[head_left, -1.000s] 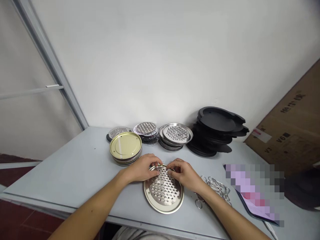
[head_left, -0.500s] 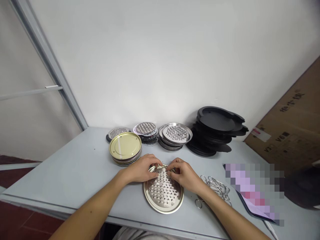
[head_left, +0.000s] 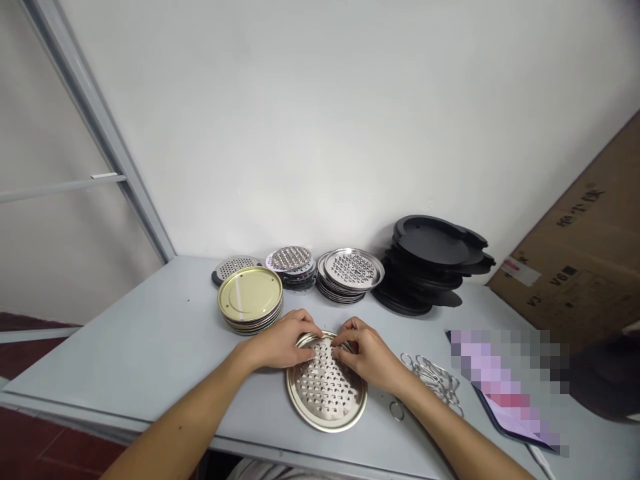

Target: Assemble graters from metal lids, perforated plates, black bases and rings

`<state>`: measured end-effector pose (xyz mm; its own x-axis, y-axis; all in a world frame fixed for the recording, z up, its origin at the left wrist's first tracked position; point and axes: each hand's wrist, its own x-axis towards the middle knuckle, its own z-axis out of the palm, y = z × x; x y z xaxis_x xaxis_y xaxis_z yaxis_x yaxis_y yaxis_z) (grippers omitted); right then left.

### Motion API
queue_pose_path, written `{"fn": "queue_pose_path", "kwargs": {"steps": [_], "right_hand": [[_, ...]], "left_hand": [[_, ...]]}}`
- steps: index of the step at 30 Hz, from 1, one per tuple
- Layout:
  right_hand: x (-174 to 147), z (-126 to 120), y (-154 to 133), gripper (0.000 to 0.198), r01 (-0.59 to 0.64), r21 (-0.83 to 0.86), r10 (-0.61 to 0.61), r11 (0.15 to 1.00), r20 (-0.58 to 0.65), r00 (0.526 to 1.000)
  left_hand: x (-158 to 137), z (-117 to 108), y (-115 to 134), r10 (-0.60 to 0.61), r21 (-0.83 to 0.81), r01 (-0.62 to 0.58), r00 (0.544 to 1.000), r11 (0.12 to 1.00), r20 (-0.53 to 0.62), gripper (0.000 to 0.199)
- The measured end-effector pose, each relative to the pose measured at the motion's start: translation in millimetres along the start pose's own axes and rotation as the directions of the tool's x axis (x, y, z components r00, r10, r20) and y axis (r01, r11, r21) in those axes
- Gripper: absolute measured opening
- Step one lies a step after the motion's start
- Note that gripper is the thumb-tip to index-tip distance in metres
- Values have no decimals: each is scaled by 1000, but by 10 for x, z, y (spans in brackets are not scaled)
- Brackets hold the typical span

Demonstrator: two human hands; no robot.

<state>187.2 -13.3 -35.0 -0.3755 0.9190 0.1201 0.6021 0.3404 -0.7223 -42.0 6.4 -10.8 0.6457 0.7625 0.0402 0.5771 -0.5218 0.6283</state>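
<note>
From the head view, the grater (head_left: 330, 399) is a round sheet of shiny, silvery metal, rough with rows of raised, punched teeth, and it sits within a smooth, pale gold rim (head_left: 334, 428). Behind it to the left stands a stack of lids (head_left: 250, 295), round and glossy gold, with small holes near the edge of the top one. Beyond them are a perforated disc (head_left: 239, 266) with a dark edge, a pile of toothed discs (head_left: 291, 259), and a pile of bright, rimmed graters (head_left: 353, 269). Black trays (head_left: 440, 241), matt and round with cut-away edges, are stacked unevenly beside these. Thin wire hooks (head_left: 434, 379) lie in a loose tangle at the right, a ring (head_left: 397, 411) near them.

The worktop (head_left: 125, 350) is smooth and pale grey, set against a plain whitish wall (head_left: 300, 120). A grey metal frame (head_left: 95, 100) slants at the left, above a dark red floor (head_left: 55, 440). A printed cardboard box (head_left: 575, 267) leans at the right; a flat device (head_left: 515, 420) in front of it is partly pixelated.

The grater lies flat between the left hand (head_left: 290, 339) and the right hand (head_left: 365, 350), at its far edge. Both hands are half curled, thumbs on the toothed sheet, forefingers at the rim; whether they grip or merely press, one cannot tell.
</note>
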Motion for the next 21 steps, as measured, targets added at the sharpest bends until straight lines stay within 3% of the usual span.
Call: {"fn": "queue_pose_path", "kwargs": {"steps": [15, 21], "right_hand": [[-24, -16, -67, 20, 62, -65, -60, 996, 30, 998], [-22, -15, -72, 20, 62, -83, -59, 995, 32, 998]], "left_hand": [[2, -17, -42, -5, -38, 8, 996, 999, 85, 37], [21, 3, -70, 5, -31, -3, 997, 1000, 71, 31]]}}
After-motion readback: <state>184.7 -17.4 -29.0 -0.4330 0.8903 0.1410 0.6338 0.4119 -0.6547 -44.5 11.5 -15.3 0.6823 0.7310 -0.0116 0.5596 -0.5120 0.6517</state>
